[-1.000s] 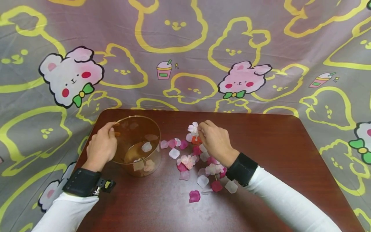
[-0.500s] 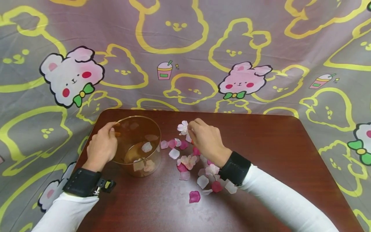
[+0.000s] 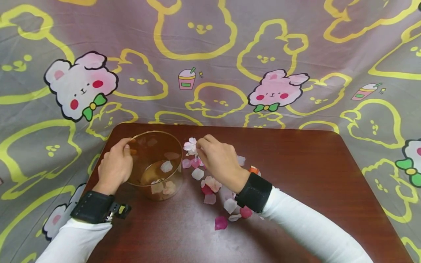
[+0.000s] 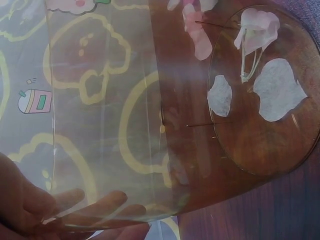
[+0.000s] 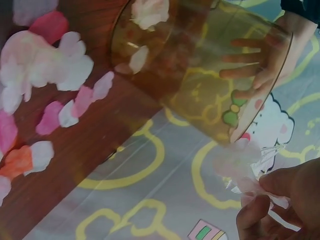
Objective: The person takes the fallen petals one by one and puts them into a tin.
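At the left of the table stands a clear amber bucket [image 3: 154, 146]. My left hand [image 3: 115, 164] grips its rim, with the fingers [image 4: 107, 202] spread along the wall. Inside, white petals [image 4: 280, 90] and a pale pink artificial flower [image 4: 257, 30] lie on the bottom. Just right of the rim, my right hand [image 3: 218, 157] pinches a white-pink artificial flower [image 3: 190, 146] between thumb and fingertips. In the right wrist view that blossom looks blurred, near the bucket's mouth.
Loose petals, such as a white petal [image 3: 197, 174] and a magenta petal [image 3: 221, 223], lie right of the bucket. A peach flower [image 3: 212, 183] sits among them, and something orange [image 3: 254, 170] shows beside my right wrist. A patterned cloth [image 3: 217, 65] hangs behind the brown table [image 3: 302, 168].
My right hand has moved left toward the bucket, carrying the white-pink flower. Petals behind it have come into view. The left hand and the bucket have stayed in place.
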Demonstrator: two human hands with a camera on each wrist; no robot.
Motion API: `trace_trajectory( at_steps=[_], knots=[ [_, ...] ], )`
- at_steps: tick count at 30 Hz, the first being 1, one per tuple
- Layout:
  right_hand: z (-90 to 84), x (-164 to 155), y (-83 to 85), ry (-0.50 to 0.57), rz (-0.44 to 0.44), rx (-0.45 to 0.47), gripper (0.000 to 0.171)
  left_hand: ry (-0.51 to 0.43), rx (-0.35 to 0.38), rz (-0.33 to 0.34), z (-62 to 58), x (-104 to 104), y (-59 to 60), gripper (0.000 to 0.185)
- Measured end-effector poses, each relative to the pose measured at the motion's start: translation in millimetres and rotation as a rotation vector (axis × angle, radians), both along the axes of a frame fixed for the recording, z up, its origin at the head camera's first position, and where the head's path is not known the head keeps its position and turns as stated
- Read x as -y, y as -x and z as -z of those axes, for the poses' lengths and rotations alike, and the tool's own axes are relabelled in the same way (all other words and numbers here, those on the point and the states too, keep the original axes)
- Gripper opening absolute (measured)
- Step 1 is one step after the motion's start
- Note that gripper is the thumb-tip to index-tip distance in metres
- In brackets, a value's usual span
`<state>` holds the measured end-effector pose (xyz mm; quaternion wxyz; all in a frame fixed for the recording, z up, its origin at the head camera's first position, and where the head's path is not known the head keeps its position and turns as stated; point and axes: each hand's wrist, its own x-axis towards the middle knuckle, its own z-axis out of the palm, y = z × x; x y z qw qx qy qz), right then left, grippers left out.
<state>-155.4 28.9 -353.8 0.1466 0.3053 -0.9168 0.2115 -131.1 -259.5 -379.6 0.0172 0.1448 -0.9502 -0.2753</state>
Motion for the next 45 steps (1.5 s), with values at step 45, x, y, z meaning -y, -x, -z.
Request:
trace_trajectory(
  at_steps=[45],
  knots=[
    [1.2,54,-21.1,-0.142,-0.074,-0.053,0.023,0.001,0.019,0.0,0.1,0,2.3,0.048]
  ],
)
